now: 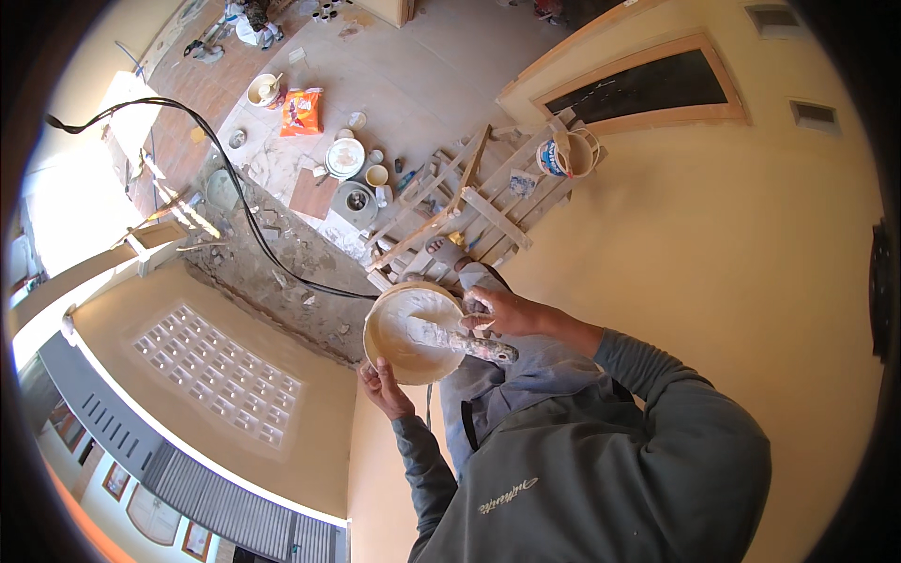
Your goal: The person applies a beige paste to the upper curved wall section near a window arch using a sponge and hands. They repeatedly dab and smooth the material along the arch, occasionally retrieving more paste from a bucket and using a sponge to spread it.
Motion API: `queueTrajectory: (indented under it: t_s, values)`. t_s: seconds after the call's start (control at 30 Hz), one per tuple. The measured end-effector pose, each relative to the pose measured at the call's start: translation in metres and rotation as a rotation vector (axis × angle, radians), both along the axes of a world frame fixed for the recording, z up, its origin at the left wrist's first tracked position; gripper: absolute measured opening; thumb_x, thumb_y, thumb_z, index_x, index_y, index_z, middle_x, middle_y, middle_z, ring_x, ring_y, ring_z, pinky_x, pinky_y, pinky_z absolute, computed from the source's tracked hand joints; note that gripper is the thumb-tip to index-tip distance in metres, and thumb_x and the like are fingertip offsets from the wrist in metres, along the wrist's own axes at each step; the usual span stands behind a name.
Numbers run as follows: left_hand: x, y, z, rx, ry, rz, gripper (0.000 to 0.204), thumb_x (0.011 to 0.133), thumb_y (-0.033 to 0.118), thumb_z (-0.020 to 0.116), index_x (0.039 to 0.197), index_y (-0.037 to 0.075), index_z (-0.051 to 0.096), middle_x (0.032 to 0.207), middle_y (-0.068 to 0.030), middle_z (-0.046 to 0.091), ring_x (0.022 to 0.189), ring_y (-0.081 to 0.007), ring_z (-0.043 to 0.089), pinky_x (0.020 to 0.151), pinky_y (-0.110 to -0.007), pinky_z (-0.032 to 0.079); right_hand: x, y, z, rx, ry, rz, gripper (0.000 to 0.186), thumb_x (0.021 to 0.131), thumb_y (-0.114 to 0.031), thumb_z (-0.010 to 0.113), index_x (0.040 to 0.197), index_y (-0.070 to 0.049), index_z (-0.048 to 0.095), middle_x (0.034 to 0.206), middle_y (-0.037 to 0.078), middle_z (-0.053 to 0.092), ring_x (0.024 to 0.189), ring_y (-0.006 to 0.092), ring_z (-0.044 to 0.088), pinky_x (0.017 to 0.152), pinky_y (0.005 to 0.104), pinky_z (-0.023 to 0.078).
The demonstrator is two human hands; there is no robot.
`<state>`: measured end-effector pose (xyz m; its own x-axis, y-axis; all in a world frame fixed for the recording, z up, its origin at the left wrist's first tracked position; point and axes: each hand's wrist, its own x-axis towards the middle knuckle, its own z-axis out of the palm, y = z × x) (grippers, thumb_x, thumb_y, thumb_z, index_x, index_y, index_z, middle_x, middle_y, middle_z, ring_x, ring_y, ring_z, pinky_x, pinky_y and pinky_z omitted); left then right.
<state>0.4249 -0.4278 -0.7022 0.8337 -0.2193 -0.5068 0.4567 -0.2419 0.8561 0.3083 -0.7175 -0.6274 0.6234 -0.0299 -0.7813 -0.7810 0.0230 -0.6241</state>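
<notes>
A round cream-coloured tub (377,349) with white paste inside is in front of me at waist height. My left hand (383,387) grips its near left rim, thumb over the edge. A putty knife (483,348) smeared with white lies across the tub, its blade in the paste and its worn handle sticking out past the right rim. My right hand (502,311) is by the right rim, just above that handle. Its fingers are curled in; something small and pale shows at them, but I cannot make out what.
Below me is a rough wooden plank platform (497,218), with a bucket (582,153) at its far right. Several tubs, a white pail (345,158) and an orange bag (301,112) stand on the floor. A black cable (246,208) hangs across the left. A yellow wall (713,272) rises on the right.
</notes>
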Motion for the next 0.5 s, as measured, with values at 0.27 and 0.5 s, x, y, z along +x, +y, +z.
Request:
queueTrajectory:
  t_s: [0.27, 0.5]
  values:
    - [-0.013, -0.088, -0.061, -0.01, 0.175, -0.247, 0.039, 0.098, 0.024, 0.075, 0.122, 0.002, 0.054, 0.11, -0.0077, 0.067, 0.101, -0.0158, 0.065, 0.089, -0.031, 0.053, -0.079, -0.025, -0.119, -0.292, 0.019, -0.281, 0.046, 0.093, -0.028, 0.074, 0.124, 0.003, 0.058, 0.105, 0.026, 0.071, 0.1, 0.0394, 0.071, 0.087, 0.0448, 0.055]
    - [-0.059, -0.137, -0.168, 0.029, 0.253, -0.47, 0.076, 0.095, 0.035, 0.078, 0.151, 0.003, 0.038, 0.138, -0.0167, 0.057, 0.124, -0.0308, 0.059, 0.106, -0.044, 0.048, -0.172, -0.062, -0.285, -0.281, 0.246, -0.701, 0.019, 0.092, -0.005, 0.066, 0.106, 0.001, 0.056, 0.09, 0.013, 0.065, 0.081, 0.0239, 0.068, 0.072, 0.0403, 0.056]
